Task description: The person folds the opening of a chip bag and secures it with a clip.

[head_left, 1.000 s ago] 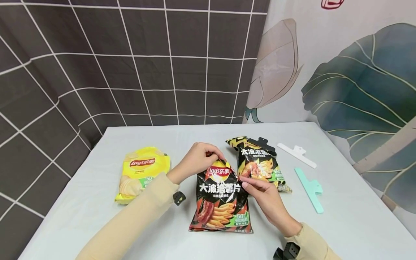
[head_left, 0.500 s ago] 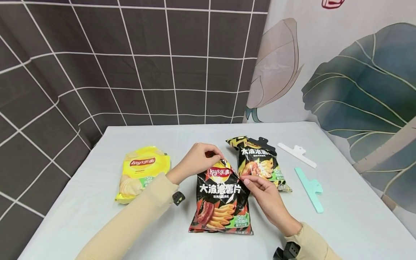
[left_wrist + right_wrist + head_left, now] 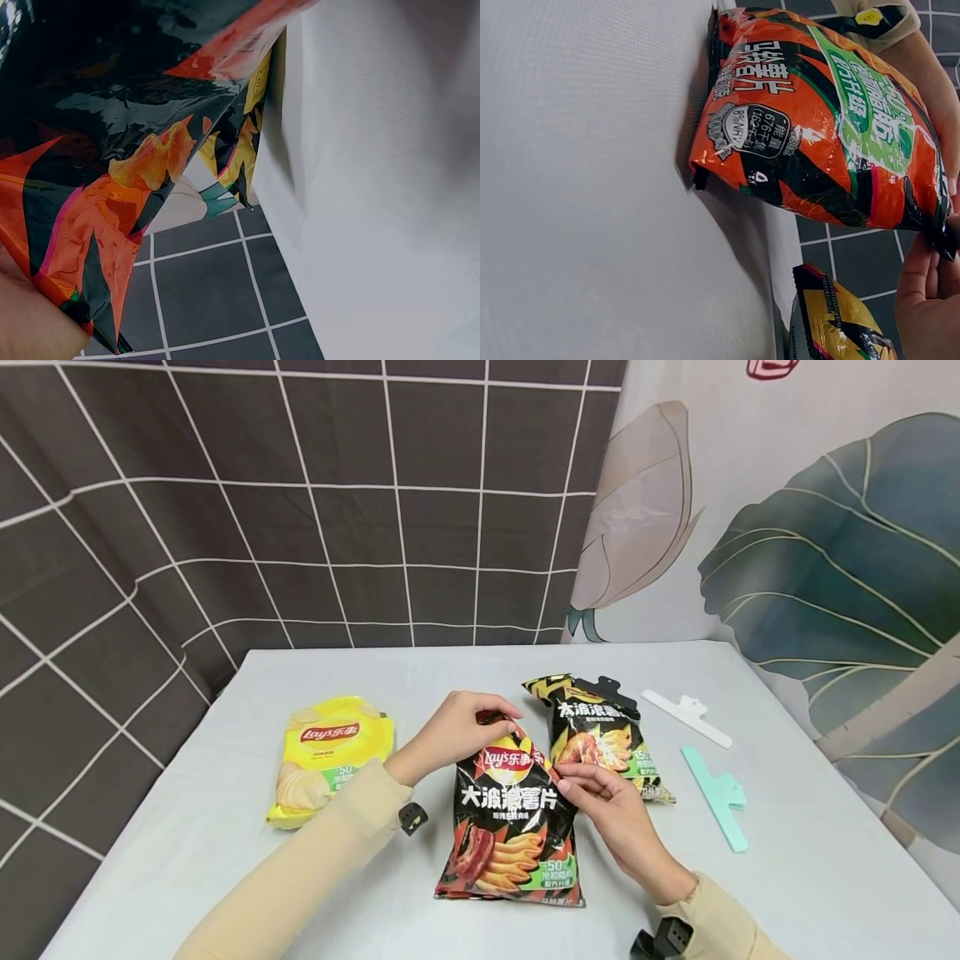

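Middle chip bag has slid slightly nearer; its handling seems unfinished. Fingers of left hand and right hand pinch its top.

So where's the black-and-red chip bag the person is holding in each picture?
Head: the black-and-red chip bag is at lower centre.
Left wrist: the bag fills much of the upper left, cut off by the edge.
Right wrist: the bag is at upper right.
Shared landmark: the dark backdrop with white grid lines.
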Demonstrator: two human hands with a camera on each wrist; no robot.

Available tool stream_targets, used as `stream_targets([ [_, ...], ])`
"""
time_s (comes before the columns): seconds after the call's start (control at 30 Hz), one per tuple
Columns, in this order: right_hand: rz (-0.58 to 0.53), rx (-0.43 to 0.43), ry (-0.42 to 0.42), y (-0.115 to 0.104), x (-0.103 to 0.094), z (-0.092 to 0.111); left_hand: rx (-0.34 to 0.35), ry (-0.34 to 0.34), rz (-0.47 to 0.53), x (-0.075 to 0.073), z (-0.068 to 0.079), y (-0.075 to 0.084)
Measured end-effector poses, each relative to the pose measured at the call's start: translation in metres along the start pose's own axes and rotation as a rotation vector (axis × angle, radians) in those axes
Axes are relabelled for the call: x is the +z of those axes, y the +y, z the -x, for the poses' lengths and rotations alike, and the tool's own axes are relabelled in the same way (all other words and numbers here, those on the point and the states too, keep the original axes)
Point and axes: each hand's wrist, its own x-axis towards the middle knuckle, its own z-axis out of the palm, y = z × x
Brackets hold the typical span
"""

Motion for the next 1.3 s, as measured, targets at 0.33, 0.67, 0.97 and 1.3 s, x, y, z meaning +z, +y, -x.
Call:
stream_targets([
  [0.33,0.044,-0.025,-0.011,-0.001,-0.001,-0.001,-0.021,0.009,-0.011,0.000,0.000,-0.001],
  [0.67,0.183,-0.026,-0.053,-0.006,-0.006,-0.001,-0.046,0.014,-0.016,0.000,0.001,-0.001],
  [0.97,0.395,-0.270,-0.126,-0.013,-0.027,0.000,-0.051,0.002,-0.007,0.000,0.002,-0.001],
  [1.3,0.663,-0.580,0.019,-0.024,-0.057,-0.001,-0.056,-0.008,0.004,0.000,0.001,-0.001],
])
